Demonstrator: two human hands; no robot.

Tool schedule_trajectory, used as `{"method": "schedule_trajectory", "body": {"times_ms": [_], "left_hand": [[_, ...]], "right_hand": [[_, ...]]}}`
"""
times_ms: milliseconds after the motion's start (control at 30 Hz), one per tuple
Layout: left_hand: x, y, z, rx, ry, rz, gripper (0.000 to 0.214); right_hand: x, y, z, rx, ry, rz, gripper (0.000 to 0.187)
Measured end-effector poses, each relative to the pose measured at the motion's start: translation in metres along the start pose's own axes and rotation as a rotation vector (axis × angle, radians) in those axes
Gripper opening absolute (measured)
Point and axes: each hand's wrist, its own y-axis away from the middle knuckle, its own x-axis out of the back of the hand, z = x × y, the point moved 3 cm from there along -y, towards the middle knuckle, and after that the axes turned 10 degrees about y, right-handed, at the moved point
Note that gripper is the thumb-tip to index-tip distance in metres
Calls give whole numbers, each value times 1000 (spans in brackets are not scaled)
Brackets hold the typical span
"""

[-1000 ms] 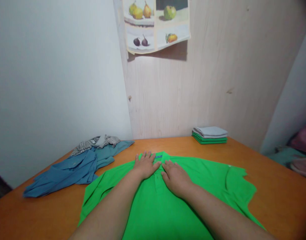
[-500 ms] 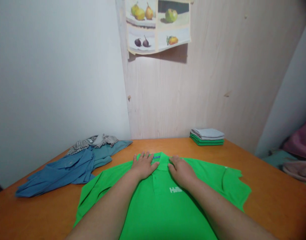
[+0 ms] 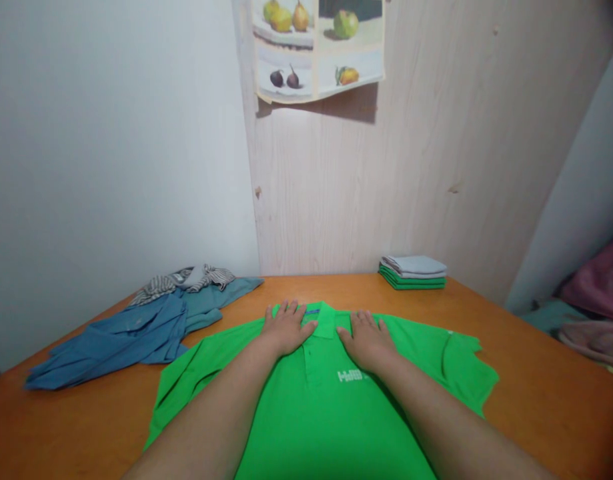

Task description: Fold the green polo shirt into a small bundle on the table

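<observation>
A bright green polo shirt lies spread front side up on the orange-brown table, its collar at the far end and white lettering on the chest. My left hand rests flat on it beside the collar, fingers apart, thumb toward the button placket. On the other side of the collar, my right hand lies flat near the shoulder with fingers spread. The right wrist covers part of the lettering. My forearms cross over the shirt's body, and its lower hem is out of frame.
To the left lies a loose heap of blue garments with a striped cloth on top. A neat stack of folded grey and green clothes sits at the back right. Beyond the table's right edge are pink fabrics. Fruit pictures hang on the wall.
My right hand has slid slightly right, away from the collar, and its fingers have spread more. My left hand stays in place on the shirt. The view has shifted a little.
</observation>
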Motion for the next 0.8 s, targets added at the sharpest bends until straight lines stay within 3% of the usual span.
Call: {"method": "schedule_trajectory", "body": {"times_ms": [267,367,500,633,800], "left_hand": [[-4,-3,-3,-1,24,21,83],[-4,-3,-2,-1,46,20,82],[-3,-1,0,-9,72,25,80],[-3,-1,0,-8,85,30,78],[-5,-1,-1,-16,88,31,77]], "right_hand": [[-3,-2,6,-61,19,-21,81],[1,0,5,-33,7,29,80],[9,10,-9,148,-50,105,74],[11,24,-29,394,-89,71,70],[9,33,-37,458,-67,37,69]]}}
